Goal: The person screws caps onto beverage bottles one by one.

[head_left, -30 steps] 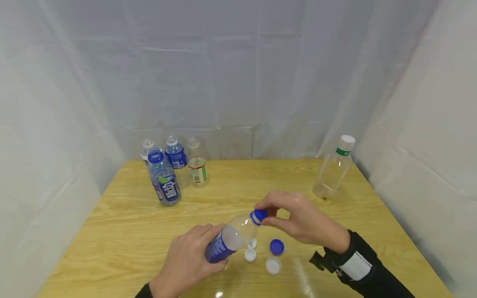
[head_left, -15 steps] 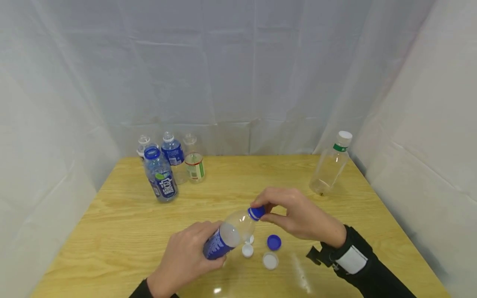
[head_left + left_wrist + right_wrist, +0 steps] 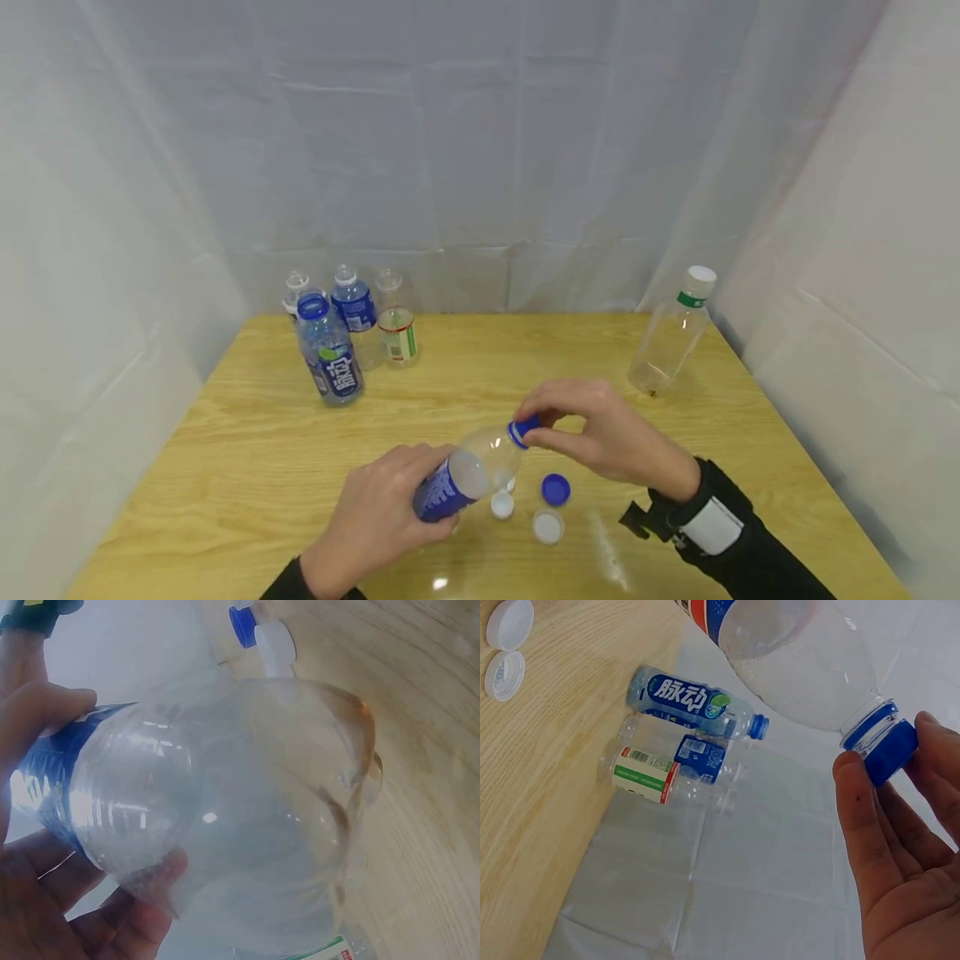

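My left hand (image 3: 382, 508) grips a clear plastic bottle (image 3: 491, 457) round its blue label (image 3: 441, 493). The bottle lies tilted above the table, its neck toward the upper right. At the neck, my right hand (image 3: 603, 437) pinches a blue cap (image 3: 891, 753) between thumb and fingers. In the right wrist view the cap sits over the mouth, with clear thread showing between it and the blue neck ring (image 3: 870, 724). The left wrist view shows the bottle's base end close up, with the left fingers (image 3: 135, 922) around its side.
Below the hands lie a loose blue cap (image 3: 556, 490) and white caps (image 3: 548, 527). At the back left stand several uncapped bottles, a blue one (image 3: 330, 358) in front. A large clear bottle with a white cap (image 3: 701, 281) stands at the back right. White sheeting surrounds the table (image 3: 225, 467).
Both hands and the bottle stay in nearly the same place. The right fingers and thumb have shifted slightly on the blue cap. The head view has moved a little.
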